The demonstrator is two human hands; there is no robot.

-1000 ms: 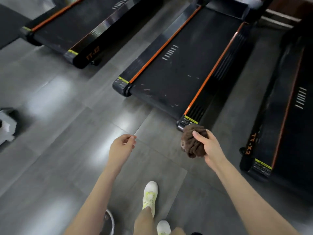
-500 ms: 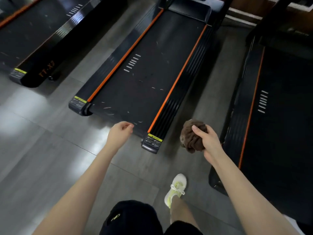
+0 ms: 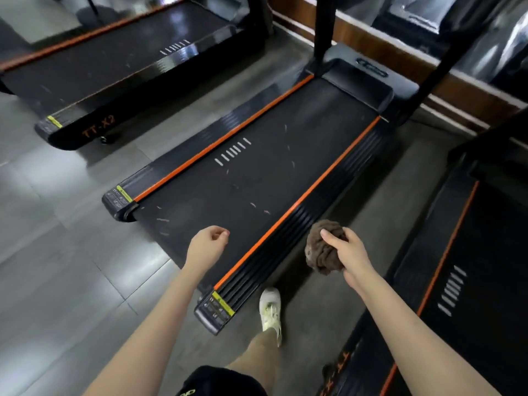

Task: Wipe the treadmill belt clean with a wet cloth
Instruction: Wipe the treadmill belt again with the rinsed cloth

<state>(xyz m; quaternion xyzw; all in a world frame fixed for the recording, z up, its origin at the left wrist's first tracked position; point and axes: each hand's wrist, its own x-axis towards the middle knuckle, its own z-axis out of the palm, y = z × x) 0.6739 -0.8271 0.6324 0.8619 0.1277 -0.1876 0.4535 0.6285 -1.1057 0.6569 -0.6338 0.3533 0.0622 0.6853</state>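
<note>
A black treadmill belt [image 3: 257, 172] with orange side strips runs from the centre toward the upper right; pale scuff marks dot it. My right hand [image 3: 347, 252] grips a bunched brown cloth [image 3: 321, 250], held in the air over the treadmill's ribbed right side rail [image 3: 285, 244]. My left hand [image 3: 207, 245] hangs over the belt's near end, fingers loosely curled with nothing in them.
A second treadmill [image 3: 114, 70] stands to the left and a third [image 3: 468, 267] to the right, with grey floor [image 3: 71, 252] between. My foot in a white shoe [image 3: 270, 310] is planted beside the middle treadmill's rear corner [image 3: 214, 310]. A wooden baseboard [image 3: 400, 58] runs along the back.
I have walked closer: the middle treadmill now fills the centre and my hands are over its rear end. The cloth stays gripped in my right hand.
</note>
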